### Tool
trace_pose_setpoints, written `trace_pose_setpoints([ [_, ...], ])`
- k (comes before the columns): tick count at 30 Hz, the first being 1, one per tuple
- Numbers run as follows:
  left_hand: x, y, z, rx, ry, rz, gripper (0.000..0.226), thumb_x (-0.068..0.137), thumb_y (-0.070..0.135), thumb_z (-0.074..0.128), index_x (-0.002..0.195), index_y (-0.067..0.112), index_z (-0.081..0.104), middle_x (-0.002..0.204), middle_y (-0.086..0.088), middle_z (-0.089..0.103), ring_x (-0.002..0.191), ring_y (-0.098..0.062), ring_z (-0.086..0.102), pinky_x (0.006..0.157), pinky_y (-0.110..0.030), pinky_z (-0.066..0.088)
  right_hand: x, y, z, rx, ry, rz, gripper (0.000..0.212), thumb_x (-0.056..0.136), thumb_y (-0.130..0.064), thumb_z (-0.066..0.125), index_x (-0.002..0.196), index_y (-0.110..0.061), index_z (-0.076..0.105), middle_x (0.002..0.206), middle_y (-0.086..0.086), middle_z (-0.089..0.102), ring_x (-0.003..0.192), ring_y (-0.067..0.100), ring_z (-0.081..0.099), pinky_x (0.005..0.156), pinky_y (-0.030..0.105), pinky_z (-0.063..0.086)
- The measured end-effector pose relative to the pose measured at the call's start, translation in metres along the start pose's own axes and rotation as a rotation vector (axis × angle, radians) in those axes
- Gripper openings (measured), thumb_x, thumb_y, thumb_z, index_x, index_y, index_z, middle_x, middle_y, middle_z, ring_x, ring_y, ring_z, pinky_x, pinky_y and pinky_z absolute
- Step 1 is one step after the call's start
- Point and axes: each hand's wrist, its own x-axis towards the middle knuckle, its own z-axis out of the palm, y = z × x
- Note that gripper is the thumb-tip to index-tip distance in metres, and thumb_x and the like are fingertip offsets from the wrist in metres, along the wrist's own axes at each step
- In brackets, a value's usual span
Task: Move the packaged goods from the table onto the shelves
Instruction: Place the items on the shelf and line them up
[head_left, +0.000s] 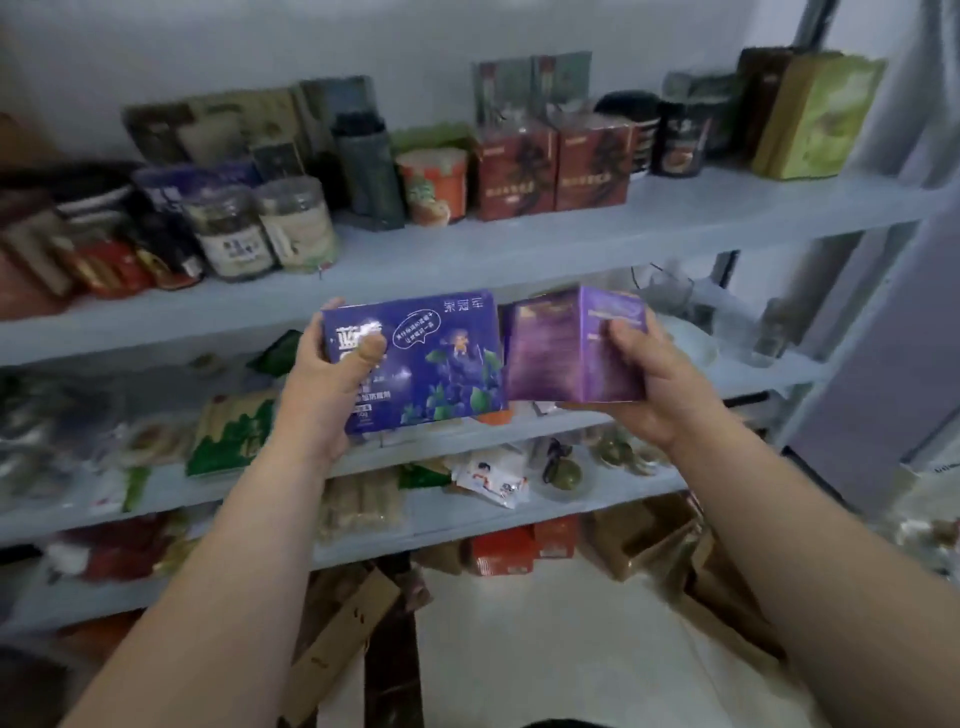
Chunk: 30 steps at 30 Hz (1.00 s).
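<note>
Here, our left hand (332, 374) grips the left end of a blue box (426, 358), thumb pressed across its printed front, fingers wrapped behind. At three o'clock from it, our right hand (644, 374) clutches a purple box (566, 348) from its right side, thumb on the face turned toward us. We hold the two boxes side by side, edges touching or nearly so, in the air before the shelves (571, 234), at the second tier. At eleven o'clock, on the top board, stand two clear jars (228, 234); at twelve, two red cartons (514, 166); at one o'clock, a green pouch (821, 119). At six o'clock, brown cardboard (337, 639) lies on the floor.
</note>
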Motion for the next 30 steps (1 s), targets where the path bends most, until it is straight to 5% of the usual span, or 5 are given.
trace_pose_setpoints([
  [7,0.027,0.037,0.012,0.0,0.161,0.176,0.084,0.072,0.036,0.082,0.146,0.04,0.042,0.124,0.0,0.068,0.096,-0.024,0.075,0.073,-0.043,0.062,0.094,-0.026,0.015,-0.153,-0.107,-0.12,0.049,0.078,-0.004,0.078,0.113,-0.024,0.051,0.096,0.0,0.07,0.081,0.014,0.069,0.067,0.032,0.059],
  [14,0.04,0.042,0.031,0.116,0.275,0.296,0.05,0.092,0.03,0.073,0.13,0.05,0.048,0.123,0.004,0.063,0.098,-0.025,0.074,0.077,-0.054,0.061,0.148,-0.061,0.013,-0.378,-0.194,-0.235,0.049,0.078,-0.019,0.082,0.113,-0.04,0.054,0.115,-0.002,0.064,0.106,0.027,0.069,0.079,0.049,0.061],
  [18,0.074,0.05,0.048,0.304,0.282,0.369,0.04,0.096,0.021,0.068,0.124,0.041,0.046,0.119,0.005,0.062,0.099,-0.023,0.072,0.069,-0.041,0.063,0.183,-0.068,0.002,-0.507,-0.111,-0.285,0.051,0.084,-0.016,0.08,0.12,-0.036,0.05,0.118,-0.002,0.061,0.105,0.024,0.067,0.078,0.045,0.063],
  [25,0.164,0.071,0.064,0.939,0.187,0.493,0.043,0.094,0.022,0.069,0.126,0.035,0.043,0.14,-0.005,0.046,0.12,-0.025,0.054,0.095,-0.046,0.054,0.223,-0.047,-0.012,-0.728,-0.025,-0.305,0.05,0.083,-0.016,0.082,0.118,-0.035,0.051,0.113,-0.006,0.065,0.1,0.011,0.067,0.071,0.019,0.056],
  [30,0.191,0.082,0.071,1.578,0.18,0.659,0.066,0.09,0.011,0.067,0.148,0.014,0.036,0.159,-0.008,0.027,0.149,-0.027,0.02,0.125,-0.045,0.018,0.228,-0.038,-0.005,-0.762,0.05,-0.318,0.05,0.087,-0.011,0.077,0.125,-0.027,0.049,0.109,-0.013,0.061,0.083,-0.018,0.061,0.065,0.006,0.048],
])
